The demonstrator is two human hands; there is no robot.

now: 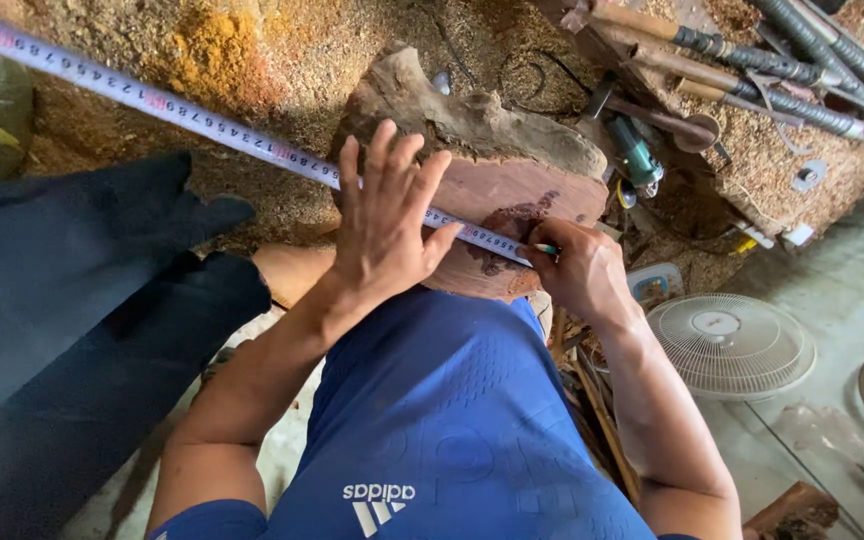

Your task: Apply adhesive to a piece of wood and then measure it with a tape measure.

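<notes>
Sawdust-covered workshop floor point(252, 60) fills the top of the head view, grey concrete floor point(852, 290) at 3 o'clock. Dark blue trouser leg point(62, 300) of another person at 9 o'clock; wearer's own blue shorts-clad thigh point(442, 400) at 6. Thick reddish-brown raw-edged wood slab point(492, 170) sits dead centre, resting against the thigh, cut face up, bark-like edge toward 12. Judgement: dense, rigid, heavy, rough surface so no slip risk; best taken two-handed by the thick outer edges, not the crumbly live edge. White round fan grille point(732, 345) lies at 4 o'clock from the slab. Bundle of long wooden-handled tools with ribbed grey hoses point(752, 60) at 1–2 o'clock, small green-bodied power tool point(637, 155) just below them. White flexible measuring tape with printed scale point(202, 118) runs from 10 o'clock diagonally down across the slab face to about centre. Left hand point(387, 225) is flat, fingers spread, palm pressing the tape onto the slab; not gripping anything. Right hand point(582, 270) at the slab's 4 o'clock edge, curled around a thin pencil-like marker with a green tip point(542, 248), tip touching the wood right at the tape's end. Tape is thin, limp, light; pin it flat rather than pinch.
</notes>
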